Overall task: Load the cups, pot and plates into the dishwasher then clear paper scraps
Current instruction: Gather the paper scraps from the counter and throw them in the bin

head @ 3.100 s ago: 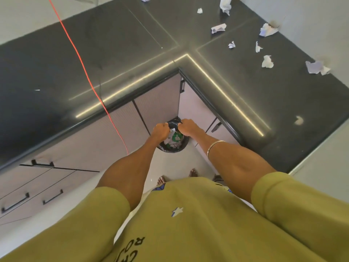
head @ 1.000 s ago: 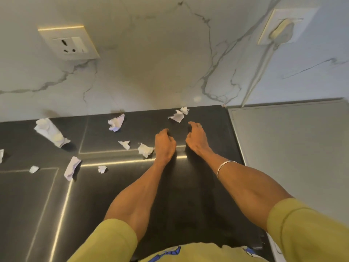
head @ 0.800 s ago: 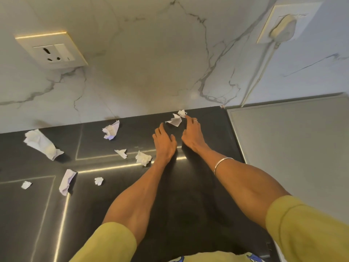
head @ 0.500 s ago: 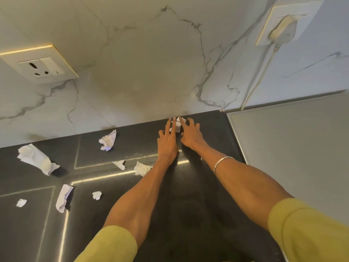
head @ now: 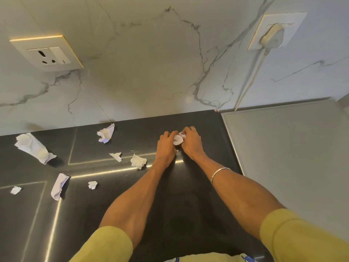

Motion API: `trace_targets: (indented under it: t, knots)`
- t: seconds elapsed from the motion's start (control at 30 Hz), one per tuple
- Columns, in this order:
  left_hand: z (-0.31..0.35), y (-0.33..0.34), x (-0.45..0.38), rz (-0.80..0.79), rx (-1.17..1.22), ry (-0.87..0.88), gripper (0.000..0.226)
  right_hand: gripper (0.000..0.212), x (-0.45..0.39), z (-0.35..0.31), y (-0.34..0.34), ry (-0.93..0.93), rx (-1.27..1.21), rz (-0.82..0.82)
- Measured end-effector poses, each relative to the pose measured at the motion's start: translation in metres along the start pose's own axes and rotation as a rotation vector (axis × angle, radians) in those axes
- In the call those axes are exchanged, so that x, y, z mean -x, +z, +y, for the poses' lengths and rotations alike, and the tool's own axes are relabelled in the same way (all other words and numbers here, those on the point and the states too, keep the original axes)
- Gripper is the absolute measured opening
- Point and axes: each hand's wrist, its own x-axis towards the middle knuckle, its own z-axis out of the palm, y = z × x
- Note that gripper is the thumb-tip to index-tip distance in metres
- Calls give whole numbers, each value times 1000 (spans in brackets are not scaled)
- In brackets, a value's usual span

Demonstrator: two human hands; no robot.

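Head-camera footage is showing a crumpled paper scrap (head: 178, 139) being gathered between the left hand (head: 166, 146) and the right hand (head: 190, 141), the fingers of both curled in around it, near the back of the black countertop (head: 198, 186). Several other scraps are lying to the left, among them a large crumpled piece (head: 34, 148), a folded strip (head: 58, 186) and a small wad (head: 138, 161). No cups, pot or plates are being shown, so the loading is judged likely finished, with most of the clearing left to do.
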Motion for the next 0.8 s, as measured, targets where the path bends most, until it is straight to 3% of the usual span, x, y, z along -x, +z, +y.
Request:
trace_targets:
  t: [0.2,0.3,0.43,0.5,0.57,0.67,0.8]
  knots:
    - [14,-1,20,271,474,-342,28,17,17,3,-4,173,-116,-6]
    - [15,-1,29,301,703,-440,22,10,31,0,0,211,-199,47]
    - [20,-10,44,283,889,-489,29,13,54,-9,12,127,-311,71]
    - [22,-16,52,263,991,-591,20,14,64,-19,18,81,-367,65]
    - [20,-23,56,238,1202,-723,19,14,71,-33,22,24,-417,43]
    - [21,-43,62,159,1576,-769,42,17,79,-55,26,-64,-466,-14]
    - [8,-68,66,309,1490,-795,42,21,84,-80,27,-203,-445,-68]
